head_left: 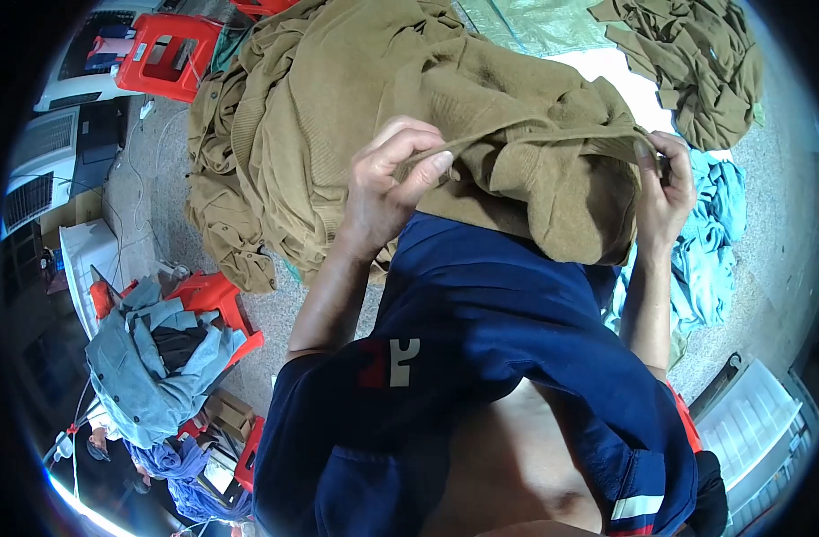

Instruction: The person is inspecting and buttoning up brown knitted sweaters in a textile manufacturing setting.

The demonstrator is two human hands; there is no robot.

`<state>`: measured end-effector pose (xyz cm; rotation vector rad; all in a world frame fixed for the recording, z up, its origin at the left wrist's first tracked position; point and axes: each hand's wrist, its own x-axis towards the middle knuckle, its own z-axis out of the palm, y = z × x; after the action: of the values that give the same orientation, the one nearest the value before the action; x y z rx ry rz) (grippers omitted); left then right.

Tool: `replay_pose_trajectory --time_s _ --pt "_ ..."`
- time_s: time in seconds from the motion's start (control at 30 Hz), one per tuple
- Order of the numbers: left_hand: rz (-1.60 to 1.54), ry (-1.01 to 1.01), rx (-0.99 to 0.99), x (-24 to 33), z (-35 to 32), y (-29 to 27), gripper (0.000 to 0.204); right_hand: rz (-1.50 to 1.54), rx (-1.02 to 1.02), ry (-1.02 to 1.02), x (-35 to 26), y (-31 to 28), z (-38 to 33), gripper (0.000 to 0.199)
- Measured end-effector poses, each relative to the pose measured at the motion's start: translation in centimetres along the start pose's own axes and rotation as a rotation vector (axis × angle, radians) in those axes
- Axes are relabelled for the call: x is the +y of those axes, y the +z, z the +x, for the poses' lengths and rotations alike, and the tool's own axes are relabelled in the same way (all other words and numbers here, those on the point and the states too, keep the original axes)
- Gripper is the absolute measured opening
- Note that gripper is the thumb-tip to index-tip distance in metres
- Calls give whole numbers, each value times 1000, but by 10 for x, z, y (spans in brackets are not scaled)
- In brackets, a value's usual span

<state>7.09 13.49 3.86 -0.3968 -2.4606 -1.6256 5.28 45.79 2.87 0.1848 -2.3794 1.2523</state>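
An olive-brown knitted garment (pixel 561 201) hangs between my two hands and drapes over my lap. My left hand (pixel 400 170) pinches one end of its narrow edge band between thumb and fingers. At the other end of that band, my right hand (pixel 667 179) grips the fabric, its fingertips partly hidden by the cloth. The band runs in a loose line from hand to hand, with folds sagging beneath it. Just beyond lies a large heap of the same brown knitwear (pixel 338 98), with ribbed cuffs or hems showing.
Another brown garment pile (pixel 695 63) is at the far right, with light-blue garments (pixel 709 251) nearer me. Red plastic stools (pixel 172 55) stand at the left. A grey-blue buttoned garment (pixel 150 367) covers another stool. A white plastic crate (pixel 745 412) sits at the lower right.
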Motion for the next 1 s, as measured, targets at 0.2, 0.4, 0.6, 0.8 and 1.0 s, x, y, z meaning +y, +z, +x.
replay_pose_trajectory --time_s 0.2,0.4,0.6,0.8,1.0 --pt "-704 -122 -178 25 26 4 7 -50 -189 -743 -79 19 22 25" --pt "-538 -268 -165 42 38 21 8 120 -102 -757 -91 43 17 21" --pt "-470 -265 41 23 76 -53 13 209 73 -55 -35 19 47 16" --pt "-159 -486 -629 12 76 -56 25 749 99 356 37 -2 64 17" --pt "-733 -457 -390 50 85 -29 21 224 156 36 -8 20 58 15"
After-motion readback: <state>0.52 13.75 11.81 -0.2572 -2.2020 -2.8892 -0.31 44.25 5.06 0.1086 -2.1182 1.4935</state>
